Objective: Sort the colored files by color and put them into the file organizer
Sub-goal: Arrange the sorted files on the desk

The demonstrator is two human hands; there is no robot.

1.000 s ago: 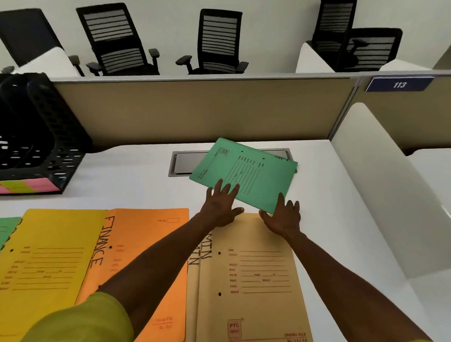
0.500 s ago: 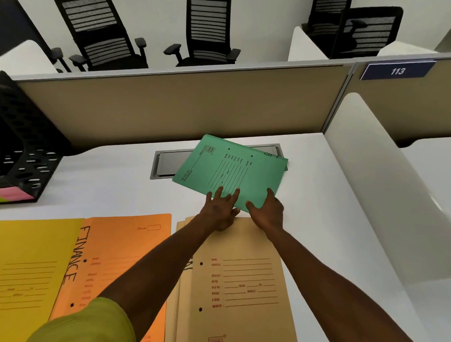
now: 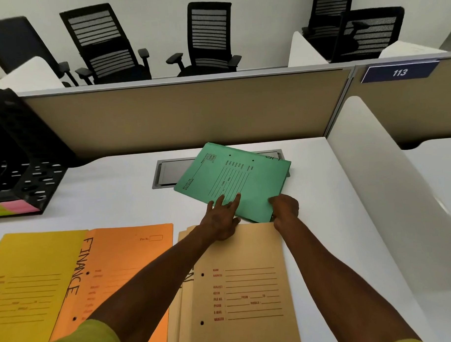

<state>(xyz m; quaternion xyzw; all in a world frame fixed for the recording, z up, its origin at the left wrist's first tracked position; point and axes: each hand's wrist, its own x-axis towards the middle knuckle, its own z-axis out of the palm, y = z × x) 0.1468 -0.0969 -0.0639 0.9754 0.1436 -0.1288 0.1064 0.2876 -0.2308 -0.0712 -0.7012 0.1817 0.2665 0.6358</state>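
Right hand (image 3: 284, 207) grips the near corner of the green file (image 3: 235, 180); left hand (image 3: 222, 217) presses flat on it. Light, thin card, probably slippery; hold by the edge.

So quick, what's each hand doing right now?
Left hand: open, straight fingers pressing on the green file.
Right hand: gripping the green file's corner.
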